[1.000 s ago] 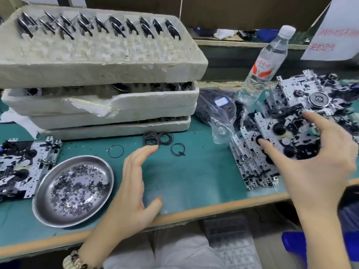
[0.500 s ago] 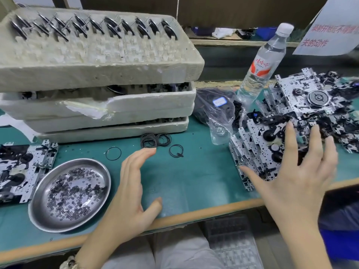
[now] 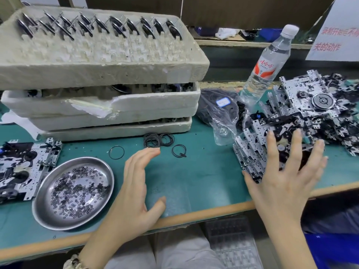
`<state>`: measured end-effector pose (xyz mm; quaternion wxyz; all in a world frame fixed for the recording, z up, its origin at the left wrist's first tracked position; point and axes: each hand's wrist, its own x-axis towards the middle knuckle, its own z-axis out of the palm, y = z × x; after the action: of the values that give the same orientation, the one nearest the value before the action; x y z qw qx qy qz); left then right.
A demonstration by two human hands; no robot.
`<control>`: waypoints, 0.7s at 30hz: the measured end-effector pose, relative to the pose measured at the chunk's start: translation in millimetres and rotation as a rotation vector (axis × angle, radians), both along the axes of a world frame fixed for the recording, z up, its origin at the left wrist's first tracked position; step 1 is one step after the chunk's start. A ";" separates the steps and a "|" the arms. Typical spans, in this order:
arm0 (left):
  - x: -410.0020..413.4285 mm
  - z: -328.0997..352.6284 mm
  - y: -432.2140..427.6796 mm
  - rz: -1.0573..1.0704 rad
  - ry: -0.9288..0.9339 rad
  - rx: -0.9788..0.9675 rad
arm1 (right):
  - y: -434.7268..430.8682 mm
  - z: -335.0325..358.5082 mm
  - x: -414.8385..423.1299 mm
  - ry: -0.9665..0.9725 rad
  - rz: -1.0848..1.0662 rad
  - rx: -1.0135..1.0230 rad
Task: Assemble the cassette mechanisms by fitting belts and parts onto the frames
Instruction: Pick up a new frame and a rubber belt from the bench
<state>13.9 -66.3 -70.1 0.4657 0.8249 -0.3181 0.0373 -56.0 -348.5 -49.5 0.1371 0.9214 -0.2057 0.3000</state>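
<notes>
Mechanism [image 3: 23,167] of silver plate and black parts is noted lying flat at the far left of the green bench [image 3: 204,171]. Just beside it, to the right, a steel dish [image 3: 43,193] is set, strewn with small dark washers [image 3: 77,189]. Behind both, three foam trays [image 3: 97,72] are stacked; metal discs [image 3: 114,26] are stood on edge in the slots of the top one. In front of the stack, loose belts [image 3: 158,140] are laid on the bench: one alone at the left, a tangled cluster in the middle, one more at the right.

The left hand [image 3: 134,191] is held near the front edge, below the belts, with fingers straight and pressed together and thumb apart; nothing is gripped (contact with the bench cannot be told).

Further right a clear bag [image 3: 219,115] of dark belts is slumped, and a water bottle [image 3: 266,61] is seen behind it. A pile of frames [image 3: 250,150] is heaped at the right end, several leaned one on another. The right hand [image 3: 287,181] is spread wide over the near side of the pile, fingers apart and straight, nothing pinched. A white sign [image 3: 338,32] with red characters is seen at the far right.
</notes>
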 end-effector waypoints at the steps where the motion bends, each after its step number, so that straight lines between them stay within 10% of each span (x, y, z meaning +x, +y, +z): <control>1: 0.0 -0.2 0.1 -0.002 -0.001 0.000 | -2.7 0.4 1.6 0.002 0.009 -0.003; 21: -0.3 -0.5 -1.2 -0.013 0.000 0.020 | -12.1 -3.4 13.1 -0.126 0.206 -0.058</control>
<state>13.6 -67.5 -70.6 0.4577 0.8275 -0.3237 0.0313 -42.9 -360.5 -52.9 0.1191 0.9126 -0.1094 0.3755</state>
